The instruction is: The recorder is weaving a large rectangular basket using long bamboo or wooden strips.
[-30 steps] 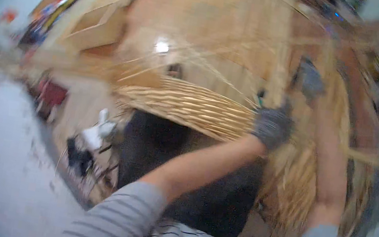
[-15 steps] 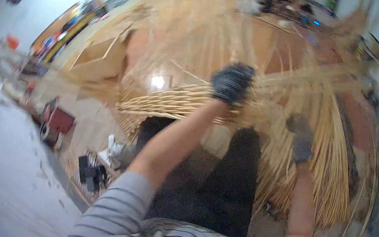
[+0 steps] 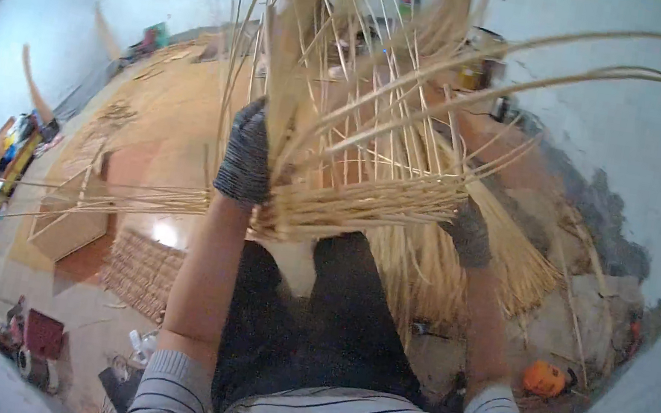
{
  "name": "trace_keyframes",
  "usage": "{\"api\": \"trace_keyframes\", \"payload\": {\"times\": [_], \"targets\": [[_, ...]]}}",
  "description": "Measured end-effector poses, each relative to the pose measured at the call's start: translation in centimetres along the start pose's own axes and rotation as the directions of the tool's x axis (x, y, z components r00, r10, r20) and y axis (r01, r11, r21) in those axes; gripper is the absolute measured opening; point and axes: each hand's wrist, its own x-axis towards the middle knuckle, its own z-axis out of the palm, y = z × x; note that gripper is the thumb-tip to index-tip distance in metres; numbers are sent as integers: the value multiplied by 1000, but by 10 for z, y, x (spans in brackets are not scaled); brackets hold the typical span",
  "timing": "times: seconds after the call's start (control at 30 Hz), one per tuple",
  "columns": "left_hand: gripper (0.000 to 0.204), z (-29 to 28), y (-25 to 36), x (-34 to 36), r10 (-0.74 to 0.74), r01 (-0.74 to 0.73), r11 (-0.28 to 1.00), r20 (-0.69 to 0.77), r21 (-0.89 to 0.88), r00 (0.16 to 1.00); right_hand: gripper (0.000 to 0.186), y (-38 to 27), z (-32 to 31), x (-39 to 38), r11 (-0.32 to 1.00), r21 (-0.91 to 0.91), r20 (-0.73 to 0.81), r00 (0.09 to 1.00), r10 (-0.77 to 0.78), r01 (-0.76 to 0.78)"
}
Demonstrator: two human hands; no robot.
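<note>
A half-woven basket of pale cane rests over my lap, its woven band low and many loose upright stakes fanning up and to the right. My left hand, in a dark grey glove, grips a bunch of upright stakes at the basket's left side. At the right end of the woven band, my right hand, also gloved, holds the rim from below. Both forearms are bare below striped sleeves.
A bundle of straw-coloured canes lies on the floor to the right. A flat woven mat and a wooden frame lie on the left. An orange object sits lower right, a red stool lower left. Walls ring the room.
The view has tilted up toward the far wall. My left hand rose from the woven rim to the upright stakes, and the basket turned so its stakes stand up.
</note>
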Motion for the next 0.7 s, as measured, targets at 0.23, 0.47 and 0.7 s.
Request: {"api": "trace_keyframes", "payload": {"times": [0.23, 0.47, 0.7], "targets": [[49, 50, -161, -76, -205, 239, -293, 305, -926, 930, 80, -190, 19, 45, 209, -790, 518, 810, -276, 576], [31, 71, -208, -121, -292, 358, -272, 431, -893, 854, 75, -194, 74, 74, -45, -796, 577, 779, 244, 603], [38, 48, -183, -120, -162, 129, -636, 296, -760, 941, 78, -178, 78, 148, 94, -970, 237, 957, 169, 224]]}}
